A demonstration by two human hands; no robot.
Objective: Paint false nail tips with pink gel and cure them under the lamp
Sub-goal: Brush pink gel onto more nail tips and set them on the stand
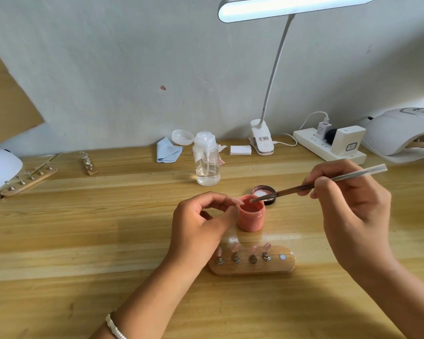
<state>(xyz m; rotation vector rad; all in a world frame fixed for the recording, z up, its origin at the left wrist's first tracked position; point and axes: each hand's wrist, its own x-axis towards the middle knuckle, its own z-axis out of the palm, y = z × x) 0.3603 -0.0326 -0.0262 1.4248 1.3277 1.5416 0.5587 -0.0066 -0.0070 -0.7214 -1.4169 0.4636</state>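
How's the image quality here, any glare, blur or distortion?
Head view: the desk lamp is blown out white; glare streaks the table between the gel jar and the nail holder; wide-angle bending curves the table's back edge; the brush in the right hand looks slightly soft.

We see a wooden table (83,241): a pink gel jar (251,216) and its lid (264,193) at centre, a nail stand (252,266) below them, and a pump bottle (207,162), cloth (168,151) and power strip (311,143) further up.

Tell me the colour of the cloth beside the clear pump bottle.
The cloth is light blue, shown best in the head view, left of the pump bottle.
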